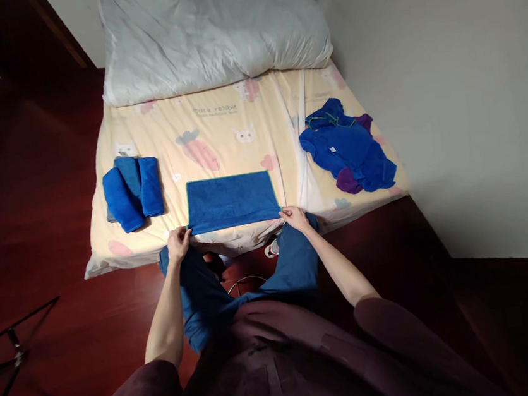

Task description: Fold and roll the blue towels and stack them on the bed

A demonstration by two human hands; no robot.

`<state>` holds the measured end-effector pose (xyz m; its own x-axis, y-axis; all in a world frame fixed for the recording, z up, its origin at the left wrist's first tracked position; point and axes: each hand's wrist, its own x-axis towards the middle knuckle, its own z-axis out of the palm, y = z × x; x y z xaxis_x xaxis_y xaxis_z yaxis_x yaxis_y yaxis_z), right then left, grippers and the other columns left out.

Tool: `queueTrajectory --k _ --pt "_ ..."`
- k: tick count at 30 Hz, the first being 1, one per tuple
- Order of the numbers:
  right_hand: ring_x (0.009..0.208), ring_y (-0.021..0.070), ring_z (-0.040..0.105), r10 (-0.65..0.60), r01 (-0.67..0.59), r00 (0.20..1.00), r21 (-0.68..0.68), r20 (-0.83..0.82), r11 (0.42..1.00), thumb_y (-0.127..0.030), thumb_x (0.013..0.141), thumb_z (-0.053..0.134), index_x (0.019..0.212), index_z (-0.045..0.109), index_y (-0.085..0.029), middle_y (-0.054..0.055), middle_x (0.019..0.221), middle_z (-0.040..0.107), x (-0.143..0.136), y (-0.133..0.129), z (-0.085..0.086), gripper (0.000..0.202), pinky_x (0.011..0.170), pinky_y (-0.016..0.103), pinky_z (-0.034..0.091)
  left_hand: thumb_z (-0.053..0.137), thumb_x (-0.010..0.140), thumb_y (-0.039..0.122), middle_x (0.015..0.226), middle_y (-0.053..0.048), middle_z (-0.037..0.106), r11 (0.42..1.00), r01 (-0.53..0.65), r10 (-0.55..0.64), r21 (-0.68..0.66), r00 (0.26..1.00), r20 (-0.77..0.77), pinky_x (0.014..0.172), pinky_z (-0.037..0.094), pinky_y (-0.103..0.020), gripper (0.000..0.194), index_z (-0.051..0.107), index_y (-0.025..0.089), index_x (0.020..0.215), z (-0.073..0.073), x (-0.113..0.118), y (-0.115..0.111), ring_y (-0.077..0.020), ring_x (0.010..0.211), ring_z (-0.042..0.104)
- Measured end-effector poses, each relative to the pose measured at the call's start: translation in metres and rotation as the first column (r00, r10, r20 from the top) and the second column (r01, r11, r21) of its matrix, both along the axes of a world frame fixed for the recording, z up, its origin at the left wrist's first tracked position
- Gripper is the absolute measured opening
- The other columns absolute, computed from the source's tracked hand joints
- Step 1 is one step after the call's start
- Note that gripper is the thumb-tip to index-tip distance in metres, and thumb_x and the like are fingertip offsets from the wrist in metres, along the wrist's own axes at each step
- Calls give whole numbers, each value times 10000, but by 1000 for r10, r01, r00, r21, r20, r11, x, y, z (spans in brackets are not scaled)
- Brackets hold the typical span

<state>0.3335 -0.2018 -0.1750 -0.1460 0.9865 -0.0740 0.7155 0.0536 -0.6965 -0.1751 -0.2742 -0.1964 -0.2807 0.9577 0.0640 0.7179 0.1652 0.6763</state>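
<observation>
A blue towel (231, 196) with a thin green edge lies spread on the bed, its near edge folded over in a narrow strip. My left hand (180, 240) pinches the near left corner of that strip. At the near right corner, my right hand (295, 217) grips the towel between thumb and fingers. Several rolled towels (151, 187) in blue shades rest together to the left of my left hand. Farther right sits a crumpled heap of blue towels (356, 149), with purple cloth (348, 180) showing from under it.
The bed (240, 153) has a pale yellow sheet printed with rabbits and carrots. A bulky whitish quilt (217, 35) is heaped at the far end. A wall (454, 106) runs along the right side. Black stand legs (17, 356) are on the red floor at left.
</observation>
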Motion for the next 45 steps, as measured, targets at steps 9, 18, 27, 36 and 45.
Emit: queueTrajectory --k 9,18,27,36,45 --pt "585 170 594 -64 64 998 2 13 998 -490 952 574 711 655 -201 28 642 673 -1 1 -6 385 570 260 369 604 934 440 848 -65 625 1000 -16 16 14 1000 -8 839 499 -357 235 635 208 908 4 3 2 -233 813 602" --pt "748 235 740 -108 108 993 4 53 994 -376 925 644 823 766 -216 77 826 805 -7 5 -8 226 652 278 475 650 902 464 896 -86 668 997 -66 64 -39 997 -41 816 496 -361 267 671 200 938 5 8 6 -252 838 634" --pt "688 213 719 -126 125 991 22 52 992 -433 943 639 838 779 -223 49 774 795 -9 3 -4 273 615 254 469 636 898 493 895 -94 693 998 -66 66 9 998 0 842 528 -368 299 681 200 935 7 7 6 -253 850 662" --pt "853 237 779 -158 158 978 12 135 987 -422 988 629 966 809 -240 65 933 831 -16 5 -2 257 695 259 518 586 918 524 934 -105 734 994 -104 104 29 995 9 828 540 -348 342 695 200 943 13 9 5 -249 860 686" --pt "963 235 791 -137 144 970 -18 199 989 -390 989 670 988 812 -256 51 1044 836 -19 3 0 195 730 253 528 594 910 515 882 -105 730 998 -50 48 -22 996 -81 781 519 -333 342 715 195 911 17 8 -3 -252 833 687"
